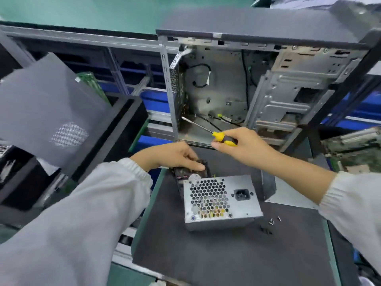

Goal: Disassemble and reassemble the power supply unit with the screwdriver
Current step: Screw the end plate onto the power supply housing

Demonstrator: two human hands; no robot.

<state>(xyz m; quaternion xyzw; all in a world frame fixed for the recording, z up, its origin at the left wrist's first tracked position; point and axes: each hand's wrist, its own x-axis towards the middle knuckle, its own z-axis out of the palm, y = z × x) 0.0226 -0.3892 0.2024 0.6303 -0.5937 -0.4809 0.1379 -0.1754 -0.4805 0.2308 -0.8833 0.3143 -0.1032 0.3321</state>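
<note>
Dark matting covers the surface (206,254), and nearest the person on it sits the PSU (221,203), a grey metal box with its honeycomb grille and power socket (241,194) facing up and toward the camera. Its cover (288,195) looks to be off, lying as a bent metal sheet just beside it on the right. Loose screws (274,220) lie on the mat by the box's near right corner.

At the far left edge of the PSU, the left hand (177,155) has its fingers curled over a black fan (193,170), which touches the back of the box or hangs just behind it; I cannot tell which. The right hand (243,145) is higher and farther out, pinched round the yellow-and-black handle of the screwdriver (216,135). Its shaft points away to the upper left, toward the open case (226,89) standing behind the mat, so the tip is aimed away from the PSU.

The PSU lies below and between the hands, its long side running left to right. The left hand is much the nearer. Judging by this, the screwdriver must swing back and down before it can meet any screw hole on the box.

No brand, label or writing is readable; a small round sticker near the fan is too blurred to read.
</note>
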